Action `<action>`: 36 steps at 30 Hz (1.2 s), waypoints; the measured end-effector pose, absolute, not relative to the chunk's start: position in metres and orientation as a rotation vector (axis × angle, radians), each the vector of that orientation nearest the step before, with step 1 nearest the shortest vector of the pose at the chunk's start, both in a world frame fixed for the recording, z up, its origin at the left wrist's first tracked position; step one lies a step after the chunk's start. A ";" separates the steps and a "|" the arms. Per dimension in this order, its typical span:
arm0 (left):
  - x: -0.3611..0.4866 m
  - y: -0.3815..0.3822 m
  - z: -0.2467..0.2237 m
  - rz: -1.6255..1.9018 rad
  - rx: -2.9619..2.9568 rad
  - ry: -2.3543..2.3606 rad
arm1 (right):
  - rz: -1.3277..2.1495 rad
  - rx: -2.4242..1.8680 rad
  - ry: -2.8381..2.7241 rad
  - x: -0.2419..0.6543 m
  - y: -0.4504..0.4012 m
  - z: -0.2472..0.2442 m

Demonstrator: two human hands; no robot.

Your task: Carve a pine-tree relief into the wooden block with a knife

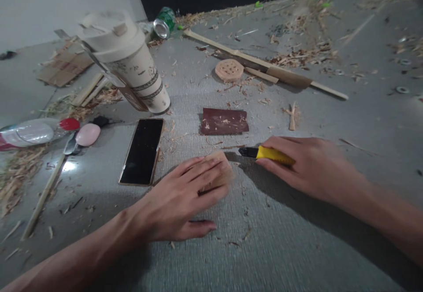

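Grey textured work surface (297, 248): coarse-woven look, littered with wood shavings.

Cream tumbler (132, 63): lidded, patterned bands, tilted, at far left.

Bamboo strip (264, 63): long, pale, stiff, lying across the far side.

Smartphone (142, 151): dark glass slab, flat, just left of the left hand.

Left hand (185, 199): palm down, fingers pressed together over a wooden piece (222, 168), thumb splayed low.

Right hand (307, 164): fingers closed around the yellow utility knife (267, 153), black tip pointing toward the wood.

Sandpaper sheet (224, 121): reddish-brown, gritty, rectangular, beyond the hands.

Wooden piece: centre, under the fingertips; blurred, pale, likely light, rigid and splintery; best held flat from above, clear of the blade.

Round perforated wooden disc (229, 69): small, tan.
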State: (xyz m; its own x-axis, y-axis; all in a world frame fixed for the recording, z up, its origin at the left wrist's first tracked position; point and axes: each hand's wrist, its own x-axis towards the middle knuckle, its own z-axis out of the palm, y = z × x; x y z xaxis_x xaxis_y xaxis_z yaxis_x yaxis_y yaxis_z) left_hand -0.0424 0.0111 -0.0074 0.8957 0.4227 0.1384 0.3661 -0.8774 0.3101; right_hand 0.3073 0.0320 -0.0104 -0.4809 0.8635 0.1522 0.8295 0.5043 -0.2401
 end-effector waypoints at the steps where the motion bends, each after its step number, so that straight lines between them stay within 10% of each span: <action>1: -0.042 0.011 -0.007 0.276 2.793 0.592 | 0.201 -1.437 -2.495 0.307 0.032 -0.010; 36: -0.038 0.014 -0.003 0.538 2.952 0.437 | 0.205 -1.435 -2.479 0.308 0.032 -0.012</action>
State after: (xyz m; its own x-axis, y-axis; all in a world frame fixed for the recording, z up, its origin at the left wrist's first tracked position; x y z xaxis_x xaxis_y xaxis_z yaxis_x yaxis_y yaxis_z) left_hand -0.0375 0.0139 -0.0035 0.8958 0.2991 0.3288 0.2602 -0.9526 0.1575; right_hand 0.3083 0.0321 -0.0124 -0.4734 0.8662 0.1600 0.8282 0.4996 -0.2538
